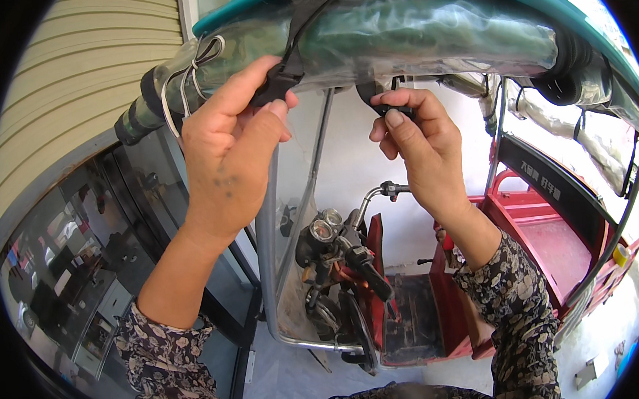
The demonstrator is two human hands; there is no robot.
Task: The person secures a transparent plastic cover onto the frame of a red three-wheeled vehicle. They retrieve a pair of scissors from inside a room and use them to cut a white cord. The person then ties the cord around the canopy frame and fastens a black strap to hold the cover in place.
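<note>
A roll of clear plastic curtain, greenish inside, hangs under the teal edge of a canopy. My left hand is raised to it and closed on a black plastic buckle, which hangs from a dark webbing strap passing over the roll. To the right, my right hand pinches a small black buckle end on a second length of webbing. The two buckle pieces are apart. A white cord is tied round the roll's left part.
Below stands a red three-wheeled cargo vehicle with handlebars, round gauges and a cargo bed. Its metal frame and clear windshield rise beneath the roll. Glass doors line the left, under beige siding.
</note>
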